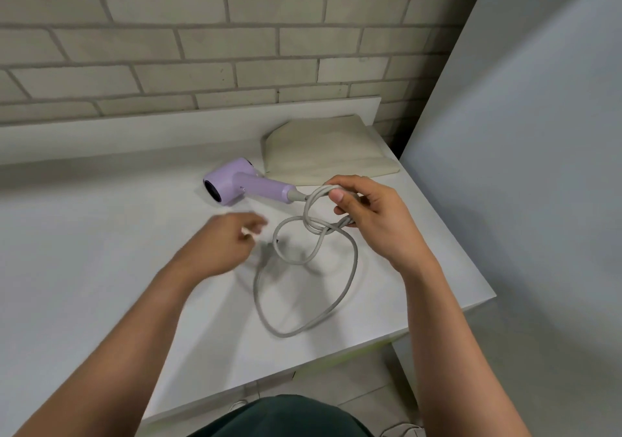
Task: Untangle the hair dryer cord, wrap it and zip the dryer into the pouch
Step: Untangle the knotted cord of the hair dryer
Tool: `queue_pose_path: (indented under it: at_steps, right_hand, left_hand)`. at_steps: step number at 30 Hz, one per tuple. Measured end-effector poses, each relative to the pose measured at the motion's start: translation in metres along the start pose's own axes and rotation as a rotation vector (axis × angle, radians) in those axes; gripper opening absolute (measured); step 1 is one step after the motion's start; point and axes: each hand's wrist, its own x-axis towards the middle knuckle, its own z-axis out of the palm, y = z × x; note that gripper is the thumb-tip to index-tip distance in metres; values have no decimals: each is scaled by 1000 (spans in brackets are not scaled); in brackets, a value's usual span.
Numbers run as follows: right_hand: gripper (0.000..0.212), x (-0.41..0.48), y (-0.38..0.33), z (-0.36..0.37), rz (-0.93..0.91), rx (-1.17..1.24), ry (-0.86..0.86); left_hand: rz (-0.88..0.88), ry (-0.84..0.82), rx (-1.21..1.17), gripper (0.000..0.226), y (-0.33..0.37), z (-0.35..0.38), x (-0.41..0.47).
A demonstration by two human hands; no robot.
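Beside one dryer (235, 182), one pouch (323, 149), right fingers (338, 197) pinch one cord (354, 261); left fingers (250, 225) blurred.

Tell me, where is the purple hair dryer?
In the head view, the purple hair dryer lies on the white table, just left of the beige pouch and beyond the right hand that holds its grey cord.

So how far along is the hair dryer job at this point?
Nothing looks finished. In hand: the right hand grips a loop of the cord, which is still knotted; the left hand is blurred beside it. Left: untangling, wrapping, and zipping the dryer into the pouch, lying flat behind it.
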Motion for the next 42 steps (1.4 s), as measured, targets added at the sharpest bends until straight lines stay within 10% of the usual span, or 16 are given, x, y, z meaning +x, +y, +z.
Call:
queue_pose_path:
  at_steps: [3, 9, 16, 22, 33, 42]
  right_hand:
    - [17, 5, -1, -2, -95, -138, -35]
    - [20, 9, -7, 1, -156, -207, -29]
    - [67, -9, 7, 5, 288, 3, 0]
    - [36, -16, 5, -8, 366, 246, -230]
    - [15, -2, 1, -9, 93, -56, 272]
    - [11, -1, -19, -17, -153, 79, 418]
  left_hand:
    - [185, 2, -447, 44, 54, -26, -7]
    - [295, 54, -253, 35, 87, -17, 5]
    - [158, 223, -475, 26, 92, -7, 14]
    - [137, 299, -354, 30, 91, -7, 19]
    - [203, 54, -396, 29, 74, -23, 15]
    - [100, 181, -540, 23, 66, -23, 17]
